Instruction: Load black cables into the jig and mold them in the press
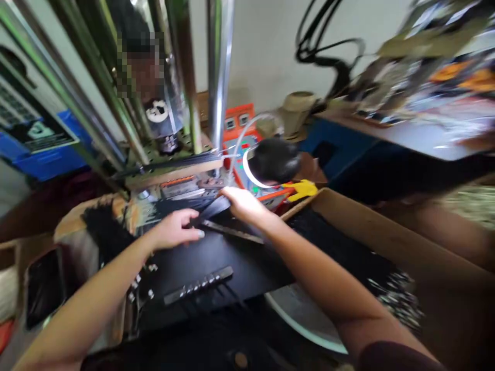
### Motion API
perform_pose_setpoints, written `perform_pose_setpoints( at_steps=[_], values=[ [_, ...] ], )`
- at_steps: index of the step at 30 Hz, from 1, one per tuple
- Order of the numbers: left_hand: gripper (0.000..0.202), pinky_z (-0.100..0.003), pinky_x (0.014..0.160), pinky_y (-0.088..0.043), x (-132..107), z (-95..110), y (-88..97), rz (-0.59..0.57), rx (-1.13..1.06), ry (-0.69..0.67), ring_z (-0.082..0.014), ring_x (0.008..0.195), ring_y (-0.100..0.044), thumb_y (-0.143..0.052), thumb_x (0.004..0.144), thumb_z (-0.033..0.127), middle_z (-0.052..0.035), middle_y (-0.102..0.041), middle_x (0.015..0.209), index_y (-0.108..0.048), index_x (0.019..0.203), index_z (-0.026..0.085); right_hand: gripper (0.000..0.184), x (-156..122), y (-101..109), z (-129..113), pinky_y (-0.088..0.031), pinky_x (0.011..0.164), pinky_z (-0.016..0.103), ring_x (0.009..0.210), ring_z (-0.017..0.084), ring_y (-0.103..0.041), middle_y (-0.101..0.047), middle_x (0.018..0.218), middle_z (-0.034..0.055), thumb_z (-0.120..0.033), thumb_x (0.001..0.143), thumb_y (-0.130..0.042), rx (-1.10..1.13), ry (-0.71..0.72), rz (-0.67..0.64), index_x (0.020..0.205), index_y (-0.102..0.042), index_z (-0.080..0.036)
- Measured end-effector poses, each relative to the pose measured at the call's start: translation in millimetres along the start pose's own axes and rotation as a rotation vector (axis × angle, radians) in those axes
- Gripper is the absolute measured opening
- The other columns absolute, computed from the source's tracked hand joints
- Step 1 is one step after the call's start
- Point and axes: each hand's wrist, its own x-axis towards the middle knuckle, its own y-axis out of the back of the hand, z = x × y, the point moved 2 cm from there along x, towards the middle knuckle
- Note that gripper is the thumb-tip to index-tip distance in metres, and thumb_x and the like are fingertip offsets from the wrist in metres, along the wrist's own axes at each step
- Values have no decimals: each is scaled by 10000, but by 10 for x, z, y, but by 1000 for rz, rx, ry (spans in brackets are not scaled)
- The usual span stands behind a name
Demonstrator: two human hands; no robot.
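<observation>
My left hand (pixel 176 229) rests on the black work plate (pixel 216 263), fingers curled around a bundle of thin black strips (pixel 181 208) that lies across the machine bed. My right hand (pixel 242 202) grips the other end of the same bundle, close to the press base (pixel 174 180). A dark bar with a row of small parts (pixel 198 285) lies on the plate nearer to me. The picture is blurred by motion, so the exact grip of the fingers is hard to read.
Steel columns of a press (pixel 218 77) rise behind the hands. An orange control box (pixel 242 134) and a black round lamp head (pixel 273 162) stand to the right. A cardboard box (pixel 371 226) holds black pieces. Another person (pixel 139 67) stands behind the machine.
</observation>
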Motion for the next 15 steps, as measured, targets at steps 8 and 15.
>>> perform_pose_setpoints(
  at_steps=[8, 15],
  values=[
    [340, -364, 912, -492, -876, -455, -27, -124, 810, -97, -247, 1003, -646, -827, 795, 388, -48, -683, 1057, -674, 1036, 202, 497, -1105, -440, -140, -425, 1114, 642, 1502, 378, -315, -429, 1572, 176, -291, 867, -636, -3, 298, -55, 1357, -582, -226],
    [189, -308, 747, -494, -821, -553, -187, -73, 1010, -182, -217, 801, -683, -621, 968, 355, -51, -693, 885, -653, 963, 169, 331, -909, -615, -168, -553, 1011, 475, 1141, 249, -679, -738, 1173, 104, -208, 968, -448, -9, 358, 22, 1184, -689, -279]
  ],
)
